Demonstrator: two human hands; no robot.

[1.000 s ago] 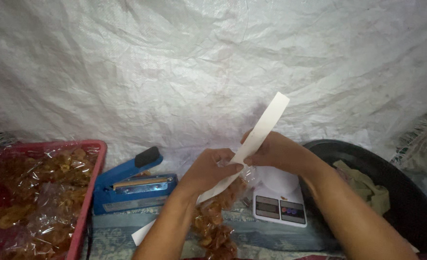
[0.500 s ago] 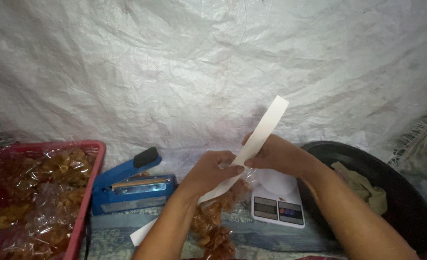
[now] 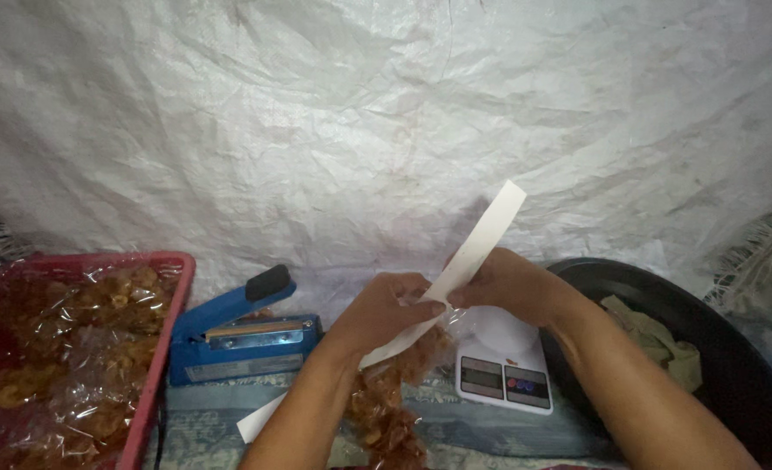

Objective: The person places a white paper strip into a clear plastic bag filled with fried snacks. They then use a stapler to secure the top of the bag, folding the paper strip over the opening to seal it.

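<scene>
My left hand [image 3: 384, 311] and my right hand [image 3: 506, 283] meet at the middle of the view, both pinching a long white paper strip [image 3: 483, 233] that slants from lower left to upper right. Under the hands hangs a clear plastic bag of brown fried snacks [image 3: 387, 402], held against the strip at its top edge. The strip's lower end [image 3: 255, 425] sticks out below my left forearm.
A blue heat sealer [image 3: 233, 335] stands left of my hands. A white digital scale [image 3: 503, 365] sits under my right wrist. A red basket [image 3: 161, 348] with bagged snacks is at the left, a black basin [image 3: 734, 365] with cloth at the right. White sheeting [image 3: 360, 113] hangs behind.
Both hands and the strip have stayed almost in place; my fingers shifted slightly along the strip over the bag's top.
</scene>
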